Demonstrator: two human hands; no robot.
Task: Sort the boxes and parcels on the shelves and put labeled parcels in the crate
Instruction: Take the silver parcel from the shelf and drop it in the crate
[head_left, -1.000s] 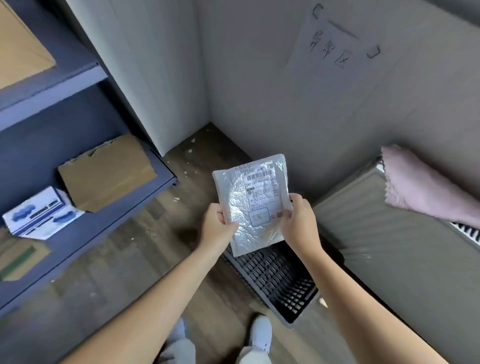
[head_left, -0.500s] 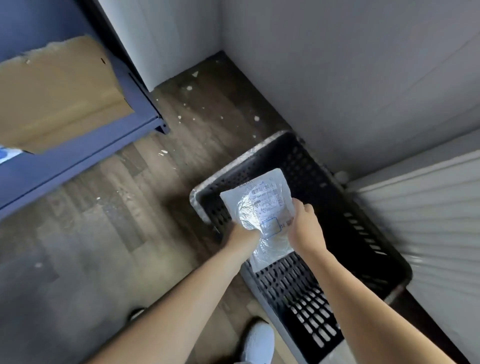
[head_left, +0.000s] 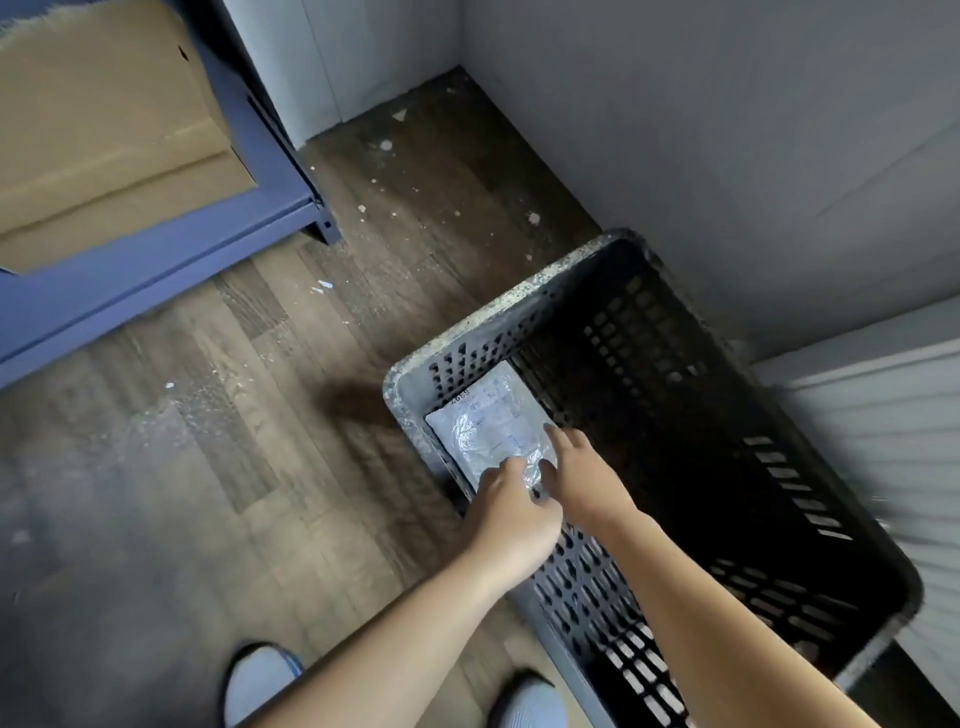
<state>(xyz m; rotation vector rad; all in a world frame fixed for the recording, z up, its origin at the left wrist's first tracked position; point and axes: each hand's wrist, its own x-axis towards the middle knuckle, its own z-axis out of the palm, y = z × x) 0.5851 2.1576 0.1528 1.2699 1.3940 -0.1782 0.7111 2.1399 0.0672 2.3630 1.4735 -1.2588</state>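
A silver plastic parcel (head_left: 488, 421) with a printed label lies face up inside the black perforated crate (head_left: 498, 312), against its near-left corner on the floor. My left hand (head_left: 511, 512) reaches over the crate's rim, its curled fingers pinching the parcel's near edge. To its right, my right hand (head_left: 582, 467) rests straight fingers on the parcel's right side. The rest of the crate's inside is dark, with nothing else visible in it.
A blue metal shelf (head_left: 156, 260) at the upper left carries a flat brown cardboard piece (head_left: 104, 130). Grey walls meet in a corner behind the crate, and a white ribbed panel (head_left: 883, 441) stands to its right. My shoes (head_left: 260, 680) are on the wooden floor.
Both hands have lowered the parcel from chest height down into the crate, where it now lies flat. My right hand's fingers have straightened out on it. My view has tipped downward.
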